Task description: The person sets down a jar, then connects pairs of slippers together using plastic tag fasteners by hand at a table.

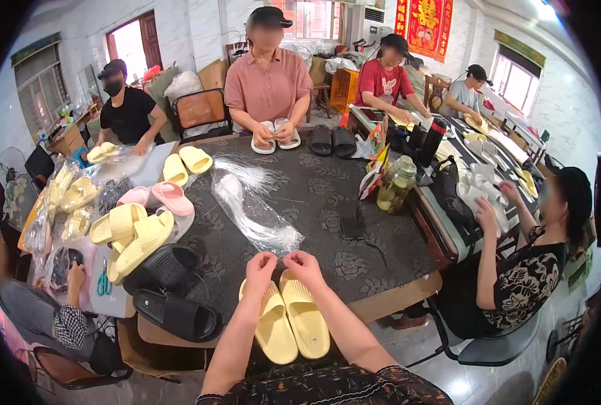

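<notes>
A pair of pale yellow slide slippers (pixel 308 325) lies side by side at the near table edge, toes pointing away from me. Over their toe ends, my left hand (pixel 261 267) and my right hand (pixel 304 268) are close together, each with fingertips pinched. Whatever thin thing they hold, if anything, is too small to make out. Just beyond my fingers lies a clear plastic bag (pixel 245 214) with a bundle of thin, whitish plastic strands, its loose ends fanning out at the far side.
Black slippers (pixel 179 316) and stacked yellow slippers (pixel 145 244) sit on my left, with pink slippers (pixel 172 198) behind them. On the right stand a glass jar (pixel 396 183) and a dark bottle (pixel 433 142). Across the dark table (pixel 327 202), a person handles white slippers (pixel 275 138); other people work around.
</notes>
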Demonstrator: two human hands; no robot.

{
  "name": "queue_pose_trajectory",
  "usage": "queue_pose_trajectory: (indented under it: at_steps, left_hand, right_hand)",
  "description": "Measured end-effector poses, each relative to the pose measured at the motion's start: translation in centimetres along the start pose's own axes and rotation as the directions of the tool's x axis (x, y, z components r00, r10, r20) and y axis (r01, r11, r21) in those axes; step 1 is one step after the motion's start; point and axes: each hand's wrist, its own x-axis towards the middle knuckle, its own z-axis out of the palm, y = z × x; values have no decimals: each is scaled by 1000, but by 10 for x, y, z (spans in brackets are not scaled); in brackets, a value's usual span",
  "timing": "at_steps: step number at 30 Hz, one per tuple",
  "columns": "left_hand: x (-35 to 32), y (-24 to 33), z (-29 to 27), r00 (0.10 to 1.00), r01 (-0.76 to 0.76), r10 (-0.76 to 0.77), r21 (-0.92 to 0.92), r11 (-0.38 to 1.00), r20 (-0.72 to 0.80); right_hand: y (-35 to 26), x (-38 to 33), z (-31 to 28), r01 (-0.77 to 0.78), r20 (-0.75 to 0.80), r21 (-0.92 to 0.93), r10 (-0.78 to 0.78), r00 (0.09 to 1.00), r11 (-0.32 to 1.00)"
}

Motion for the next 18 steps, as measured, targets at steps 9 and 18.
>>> queue_pose_trajectory:
  at_steps: [9, 18]
  left_hand:
    - [-2, 10, 0, 998, 70, -70, -35, 997, -7]
    - [-4, 30, 6, 989, 148, -147, -52, 988, 20]
  right_hand:
    - [-10, -1, 2, 9, -3, 24, -9, 1000, 1000]
    - [-1, 1, -5, -12, -25, 36, 13, 1000, 999]
